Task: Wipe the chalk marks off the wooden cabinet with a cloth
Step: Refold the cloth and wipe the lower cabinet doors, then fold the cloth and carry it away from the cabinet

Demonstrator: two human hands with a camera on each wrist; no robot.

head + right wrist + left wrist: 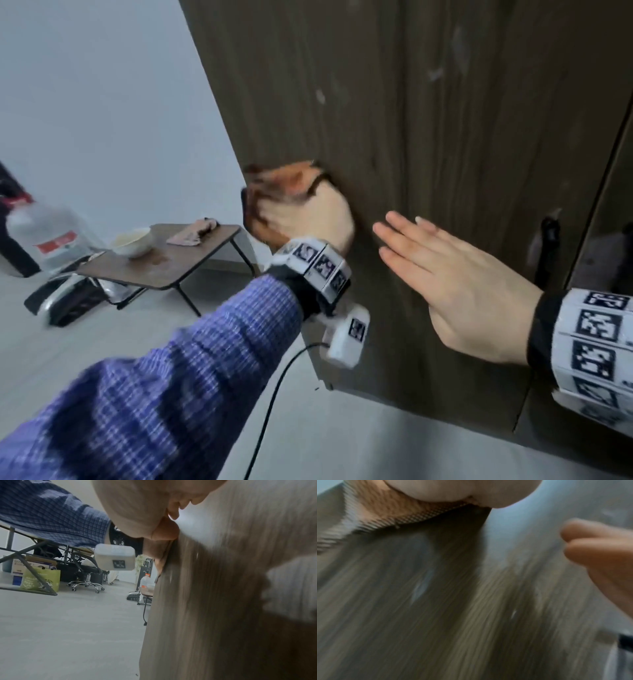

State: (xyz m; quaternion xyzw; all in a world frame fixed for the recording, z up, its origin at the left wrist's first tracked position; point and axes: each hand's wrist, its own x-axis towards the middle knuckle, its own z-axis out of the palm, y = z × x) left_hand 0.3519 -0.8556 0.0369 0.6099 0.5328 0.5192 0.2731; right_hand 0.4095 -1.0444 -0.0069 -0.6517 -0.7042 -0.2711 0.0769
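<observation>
Cabinet: we take the wooden cabinet (428, 144) as our landmark; we see its dark grained side panel standing upright, filling the right of the head view.

Chalk marks: we see pale chalk marks (435, 73) on the panel, above both hands; another small smear sits lower and nearer the panel's left edge. The left wrist view shows faint pale streaks on the grain too, blurred.

Cloth: we find the cloth (274, 185), orange-brown, pressed to the panel close to its left edge, bunched under the left hand; its woven hem shows in the left wrist view.

Left hand: our left hand (308, 219) holds the cloth against the wood, fingers curled round it. The picture is blurred here, so we cannot tell finger by finger.

Right hand: our right hand (459, 281) lies flat on the panel, just to the right of the left hand and apart from it, fingers (400, 236) straight and close together, holding nothing.

Handle: we see a dark handle (548, 246) on the cabinet front, right of the right hand.

Low table: well left of the cabinet stands a low table (171, 267) on the floor, bearing a white bowl (132, 241) and a pinkish rag (191, 233).

Bottle: left of that table we see a large clear bottle (44, 236) with a red label.
</observation>
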